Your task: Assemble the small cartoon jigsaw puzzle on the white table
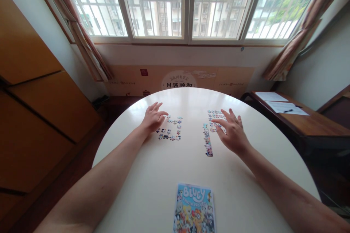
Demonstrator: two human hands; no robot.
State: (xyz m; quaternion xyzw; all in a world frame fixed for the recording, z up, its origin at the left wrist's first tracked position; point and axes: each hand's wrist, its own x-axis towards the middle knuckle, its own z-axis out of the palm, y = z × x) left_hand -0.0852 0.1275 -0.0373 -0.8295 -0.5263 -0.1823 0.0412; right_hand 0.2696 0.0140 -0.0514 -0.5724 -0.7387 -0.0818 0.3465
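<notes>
Round and glossy, a white table (153,193) fills the lower centre of the frame. White-framed, barred windows (188,14) stretch across the top. An orange-brown wooden cabinet (32,123) stands along the left edge, and a dark brown wooden side table (325,118) at the right edge bears white paper sheets (287,108). Pinkish-beige curtains (84,49) hang at both sides of the windows, and a beige printed panel (147,82) with Chinese characters runs below the sill.

At bottom centre lies a blue rectangular picture sheet (194,211) with "BLUEY" lettering and cartoon animals. Near mid-frame, the right hand (232,129) is open, fingers spread over a small block of multicoloured jigsaw pieces (214,113); contact cannot be told. Left of centre, the left hand (154,118) is also open, fingers apart, beside a broken outline of interlocking jigsaw pieces (172,138); whether it touches them is unclear. Smallest is a narrow joined puzzle strip (208,142), just below and left of the block.
</notes>
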